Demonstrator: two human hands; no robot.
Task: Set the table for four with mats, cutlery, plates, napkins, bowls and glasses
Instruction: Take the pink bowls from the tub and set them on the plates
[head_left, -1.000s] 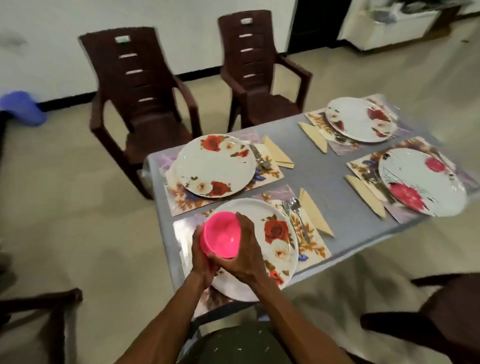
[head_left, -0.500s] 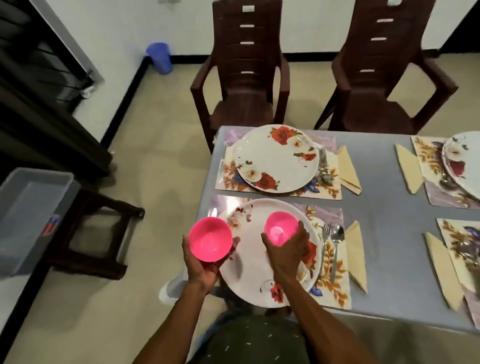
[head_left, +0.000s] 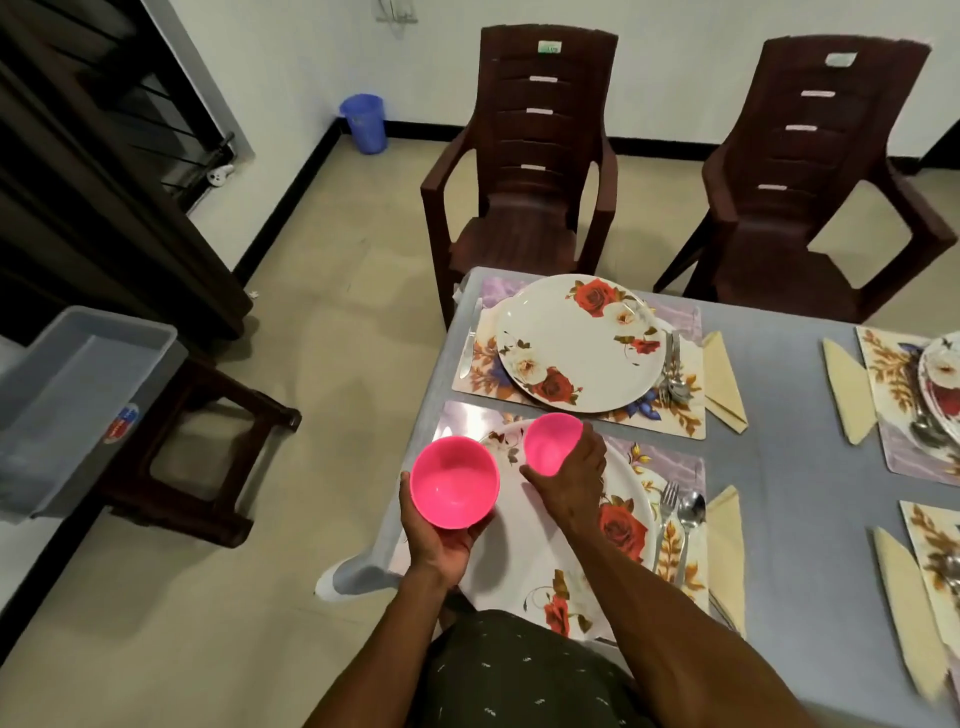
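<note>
My left hand (head_left: 441, 545) cups a pink bowl (head_left: 453, 480) from below, over the table's left edge. My right hand (head_left: 571, 478) grips a second pink bowl (head_left: 550, 441), tilted, above the near floral plate (head_left: 524, 566). That plate lies on a floral mat (head_left: 670, 462) with a fork and spoon (head_left: 680, 514) and a folded yellow napkin (head_left: 724, 540) to its right. Beyond it a second plate (head_left: 576, 343) sits on its own mat (head_left: 685, 415) with cutlery and a napkin (head_left: 722, 382).
Two more place settings show at the right edge, each with a napkin (head_left: 844, 389). Two brown plastic chairs (head_left: 524, 171) stand at the far side of the grey table (head_left: 789, 467). A grey tub (head_left: 67, 395) rests on a dark stool at the left. A blue bin (head_left: 363, 123) stands by the wall.
The stacked bowls have been split, one into each hand. My right hand has carried its bowl further over the near plate, and my view has turned left.
</note>
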